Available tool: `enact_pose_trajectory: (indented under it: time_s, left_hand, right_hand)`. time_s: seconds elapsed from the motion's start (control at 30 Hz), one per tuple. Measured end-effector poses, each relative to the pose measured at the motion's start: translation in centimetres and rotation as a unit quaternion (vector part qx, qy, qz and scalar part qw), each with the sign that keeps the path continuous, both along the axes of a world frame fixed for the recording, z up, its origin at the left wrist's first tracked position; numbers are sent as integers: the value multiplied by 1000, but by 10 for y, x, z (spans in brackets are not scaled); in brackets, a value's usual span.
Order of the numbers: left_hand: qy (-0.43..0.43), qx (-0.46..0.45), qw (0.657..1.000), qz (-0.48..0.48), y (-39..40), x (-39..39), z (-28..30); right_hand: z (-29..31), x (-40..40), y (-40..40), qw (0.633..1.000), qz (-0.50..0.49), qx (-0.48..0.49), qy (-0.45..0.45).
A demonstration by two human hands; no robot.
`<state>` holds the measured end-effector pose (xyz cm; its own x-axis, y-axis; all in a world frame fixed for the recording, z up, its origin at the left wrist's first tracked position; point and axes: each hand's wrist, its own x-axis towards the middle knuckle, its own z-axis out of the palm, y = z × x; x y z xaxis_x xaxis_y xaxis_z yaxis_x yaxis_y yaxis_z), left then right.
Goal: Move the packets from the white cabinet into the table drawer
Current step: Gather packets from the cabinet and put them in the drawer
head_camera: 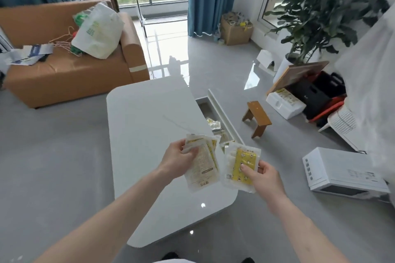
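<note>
My left hand (178, 159) grips a stack of white and yellow packets (203, 166) over the right part of the white table (147, 126). Beside it, my right hand (261, 175) pinches a single packet with a yellow printed panel (240, 166) by its lower right edge. Just beyond both hands, the table drawer (215, 117) stands pulled out on the table's right side, and a few packets (213, 125) lie inside it. The white cabinet is not in view.
A small wooden stool (257, 120) stands on the floor right of the drawer. A white microwave (342, 174) lies on the floor at the right, with boxes and a black crate (316, 96) behind it. A tan sofa (70, 70) is at the far left, and a potted plant (327, 6) at the far right.
</note>
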<state>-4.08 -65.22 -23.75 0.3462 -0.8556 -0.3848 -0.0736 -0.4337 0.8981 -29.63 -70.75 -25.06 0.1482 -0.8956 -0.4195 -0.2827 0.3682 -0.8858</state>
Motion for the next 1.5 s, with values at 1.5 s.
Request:
enact_pose_trajectory:
  time_s: [1.5]
  left_hand:
    - [68,93,903,414,-417,-137,-90]
  right_hand:
    - [-53,-58,-626,947,313,44,64]
